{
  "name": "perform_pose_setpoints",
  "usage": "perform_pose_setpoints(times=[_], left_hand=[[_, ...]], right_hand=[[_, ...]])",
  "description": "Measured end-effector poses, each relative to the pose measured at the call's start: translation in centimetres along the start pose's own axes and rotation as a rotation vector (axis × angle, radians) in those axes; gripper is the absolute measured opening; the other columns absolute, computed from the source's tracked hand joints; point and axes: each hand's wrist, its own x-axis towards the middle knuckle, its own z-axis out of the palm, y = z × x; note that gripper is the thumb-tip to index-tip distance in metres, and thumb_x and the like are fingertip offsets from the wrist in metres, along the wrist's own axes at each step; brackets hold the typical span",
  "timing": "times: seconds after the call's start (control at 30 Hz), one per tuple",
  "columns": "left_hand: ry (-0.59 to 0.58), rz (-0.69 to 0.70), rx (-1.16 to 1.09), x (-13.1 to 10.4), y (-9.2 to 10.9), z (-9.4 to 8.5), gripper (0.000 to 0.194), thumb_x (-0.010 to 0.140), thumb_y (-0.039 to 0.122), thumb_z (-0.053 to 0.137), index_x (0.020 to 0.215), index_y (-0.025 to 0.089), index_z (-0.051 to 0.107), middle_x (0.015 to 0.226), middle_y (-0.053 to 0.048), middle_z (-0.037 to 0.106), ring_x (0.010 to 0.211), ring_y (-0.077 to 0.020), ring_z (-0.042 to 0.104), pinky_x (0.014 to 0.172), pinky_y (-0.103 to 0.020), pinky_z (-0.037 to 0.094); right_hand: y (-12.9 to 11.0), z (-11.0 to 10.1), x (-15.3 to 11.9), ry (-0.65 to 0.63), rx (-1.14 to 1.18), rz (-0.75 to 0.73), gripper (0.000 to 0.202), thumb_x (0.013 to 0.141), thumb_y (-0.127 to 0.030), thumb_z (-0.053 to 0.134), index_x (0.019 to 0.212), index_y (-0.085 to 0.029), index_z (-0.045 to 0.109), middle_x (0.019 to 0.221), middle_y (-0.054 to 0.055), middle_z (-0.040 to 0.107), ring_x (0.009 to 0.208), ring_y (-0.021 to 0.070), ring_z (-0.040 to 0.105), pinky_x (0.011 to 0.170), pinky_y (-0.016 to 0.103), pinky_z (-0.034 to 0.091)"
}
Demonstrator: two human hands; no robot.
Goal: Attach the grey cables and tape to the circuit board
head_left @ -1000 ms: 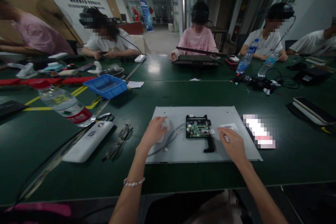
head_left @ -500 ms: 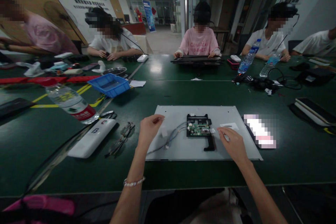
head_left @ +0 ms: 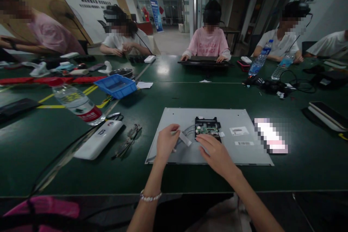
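A light grey flat panel (head_left: 233, 152) lies on the table, with a black bracket (head_left: 198, 120) and a green circuit board (head_left: 209, 130) at its middle. Thin grey cables (head_left: 189, 129) run from the board toward the panel's lower left corner. My left hand (head_left: 168, 141) is pinched on one end of a whitish strip of tape (head_left: 185, 139), which hangs over the cables. Above the board's lower edge is my right hand (head_left: 214, 152), fingers stretched and thumb apart, with nothing visible in it. It covers part of the board and bracket; whether it touches them I cannot tell.
To the left are eyeglasses (head_left: 127, 141), a white power bank (head_left: 99, 139), a tilted water bottle (head_left: 78, 105) and a blue tray (head_left: 116, 86). A phone (head_left: 270, 136) lies right of the panel. Several people sit across the green table (head_left: 168, 96).
My left hand has moved right and slightly down with the tape strip, over the cables. My right hand has shifted left from the panel's right side to the board, uncovering labels.
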Motion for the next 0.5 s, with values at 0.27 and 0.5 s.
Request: perform_pose_setpoints(times=[0.27, 0.5], left_hand=[[0.077, 0.210, 0.297, -3.2, 3.5, -1.6, 0.025, 0.086, 0.017, 0.044, 0.108, 0.019, 0.057, 0.106, -0.009, 0.061, 0.100, -0.0236, 0.058, 0.091, -0.037, 0.044], [-0.139, 0.133, 0.437, -4.5, 2.8, 0.1, 0.024, 0.088, 0.012, 0.041, 0.107, 0.016, 0.054, 0.102, -0.011, 0.065, 0.094, -0.0233, 0.062, 0.084, -0.034, 0.046]], right_hand=[[-1.8, 2.7, 2.0, -0.175, -0.100, -0.144, 0.040, 0.084, -0.025, 0.054, 0.122, -0.012, 0.051, 0.125, 0.015, 0.055, 0.124, 0.0241, 0.043, 0.107, 0.044, 0.032], [-1.8, 3.7, 1.2, -0.238, -0.022, -0.141, 0.050, 0.081, -0.032, 0.058, 0.125, -0.010, 0.048, 0.125, 0.016, 0.056, 0.118, 0.0230, 0.049, 0.108, 0.044, 0.030]])
